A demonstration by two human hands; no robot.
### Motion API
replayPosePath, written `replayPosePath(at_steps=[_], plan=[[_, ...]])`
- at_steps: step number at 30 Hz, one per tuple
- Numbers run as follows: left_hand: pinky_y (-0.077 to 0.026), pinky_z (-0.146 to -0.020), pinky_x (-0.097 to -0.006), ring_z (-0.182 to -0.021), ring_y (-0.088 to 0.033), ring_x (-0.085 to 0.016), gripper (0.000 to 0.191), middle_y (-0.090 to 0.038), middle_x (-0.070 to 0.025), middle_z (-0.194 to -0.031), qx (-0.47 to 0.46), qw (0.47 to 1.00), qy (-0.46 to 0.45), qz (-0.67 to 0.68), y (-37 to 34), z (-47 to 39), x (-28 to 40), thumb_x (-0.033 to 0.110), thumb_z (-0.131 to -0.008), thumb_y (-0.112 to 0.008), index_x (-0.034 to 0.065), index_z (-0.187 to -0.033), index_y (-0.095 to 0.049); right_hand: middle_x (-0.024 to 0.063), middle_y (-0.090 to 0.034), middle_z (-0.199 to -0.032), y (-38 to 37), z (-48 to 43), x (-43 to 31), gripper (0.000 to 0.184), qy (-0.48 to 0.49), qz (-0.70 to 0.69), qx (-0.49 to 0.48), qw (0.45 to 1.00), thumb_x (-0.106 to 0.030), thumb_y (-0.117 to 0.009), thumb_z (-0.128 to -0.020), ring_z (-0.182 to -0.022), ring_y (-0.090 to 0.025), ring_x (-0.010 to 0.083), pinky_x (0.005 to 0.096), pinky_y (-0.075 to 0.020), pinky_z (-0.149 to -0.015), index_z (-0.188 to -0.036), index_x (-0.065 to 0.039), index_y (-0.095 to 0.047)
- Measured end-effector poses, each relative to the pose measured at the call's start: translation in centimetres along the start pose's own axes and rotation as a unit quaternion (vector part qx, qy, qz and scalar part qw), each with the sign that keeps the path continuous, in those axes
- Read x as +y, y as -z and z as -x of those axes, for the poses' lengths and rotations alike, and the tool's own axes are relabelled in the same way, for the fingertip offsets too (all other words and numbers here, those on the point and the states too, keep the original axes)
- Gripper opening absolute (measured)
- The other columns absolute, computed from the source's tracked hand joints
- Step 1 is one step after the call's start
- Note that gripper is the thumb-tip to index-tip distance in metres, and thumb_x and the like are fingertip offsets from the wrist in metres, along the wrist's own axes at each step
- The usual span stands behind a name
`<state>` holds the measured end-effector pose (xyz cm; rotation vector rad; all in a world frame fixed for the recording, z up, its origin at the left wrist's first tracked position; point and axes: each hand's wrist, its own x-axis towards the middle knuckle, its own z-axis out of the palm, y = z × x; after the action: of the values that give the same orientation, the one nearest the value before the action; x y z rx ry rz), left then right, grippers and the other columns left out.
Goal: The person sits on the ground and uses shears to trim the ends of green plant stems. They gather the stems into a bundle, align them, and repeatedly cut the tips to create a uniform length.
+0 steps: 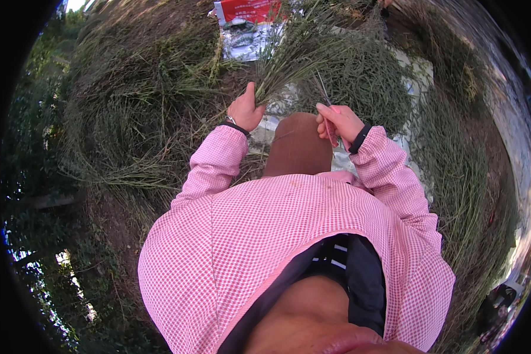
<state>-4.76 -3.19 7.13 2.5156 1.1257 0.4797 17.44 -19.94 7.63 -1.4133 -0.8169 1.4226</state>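
Note:
My left hand [247, 109] grips a bunch of green plant stems [283, 62] by the lower ends, with the leafy tops fanned up and to the right. Pink-handled scissors [325, 94] are in my right hand [341, 123], their narrow blades pointing up beside the stems; how far apart the blades are is hard to tell. Beyond my right hand lies a heap of cut green sprigs [367, 84] on a pale sheet [420, 73]. My knee in brown cloth [298, 144] is between the two hands.
Piles of long-stemmed plants lie on the left [128, 110] and on the right [460, 168]. A red and white printed plastic bag [252, 31] lies at the top. Part of another person's hand [385, 3] shows at the top right edge. Bare soil [115, 225] shows at the lower left.

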Motion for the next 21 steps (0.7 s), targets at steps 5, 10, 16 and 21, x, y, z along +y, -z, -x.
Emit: replayPosePath(at_steps=[5, 10, 16, 21], plan=[[-0.046, -0.067, -0.0534, -0.079, -0.059, -0.045, 0.046, -0.063, -0.0238, -0.082, -0.001, 0.997, -0.003, -0.073, 0.4, 0.2, 1.0, 0.021, -0.078, -0.064, 0.0038, -0.11, -0.036, 0.0098, -0.06, -0.066, 0.2, -1.3, -0.4, 0.047, 0.0, -0.033, 0.008, 0.999, -0.046, -0.052, -0.091, -0.054, -0.058, 0.0156, 0.0275, -0.0471, -0.046, -0.081, 0.0, -0.055], [-0.046, -0.066, -0.0545, -0.076, -0.06, -0.045, 0.047, -0.062, -0.024, -0.079, 0.007, 0.996, -0.003, -0.084, 0.5, 0.2, 1.4, 0.02, -0.077, -0.065, 0.004, -0.111, -0.036, 0.0042, -0.052, -0.056, 1.1, -1.8, -0.4, 0.043, 0.021, -0.107, 0.031, 0.994, -0.044, -0.054, -0.091, -0.045, -0.052, 0.0145, 0.0295, -0.0452, -0.043, -0.075, -0.004, -0.053], [-0.046, -0.065, -0.0543, -0.076, -0.061, -0.044, 0.047, -0.063, -0.0234, -0.079, -0.002, 0.994, 0.017, -0.11, 0.6, -0.8, 1.6, 0.019, -0.076, -0.065, 0.0042, -0.11, -0.035, 0.0022, -0.05, -0.057, 2.4, -0.9, -0.2, 0.045, 0.052, -0.172, 0.073, 0.981, -0.049, -0.05, -0.091, -0.046, -0.052, 0.015, 0.0293, -0.0481, -0.048, -0.077, -0.006, -0.052], [-0.046, -0.065, -0.0538, -0.075, -0.061, -0.044, 0.048, -0.063, -0.0224, -0.08, -0.007, 0.992, 0.001, -0.127, 0.2, -1.6, 2.7, 0.019, -0.076, -0.065, 0.0046, -0.11, -0.035, 0.0094, -0.06, -0.067, 2.0, -1.5, 0.4, 0.053, -0.021, -0.067, 0.033, 0.997, -0.053, -0.052, -0.088, -0.058, -0.061, 0.0189, 0.0302, -0.0522, -0.059, -0.085, 0.001, -0.056]])
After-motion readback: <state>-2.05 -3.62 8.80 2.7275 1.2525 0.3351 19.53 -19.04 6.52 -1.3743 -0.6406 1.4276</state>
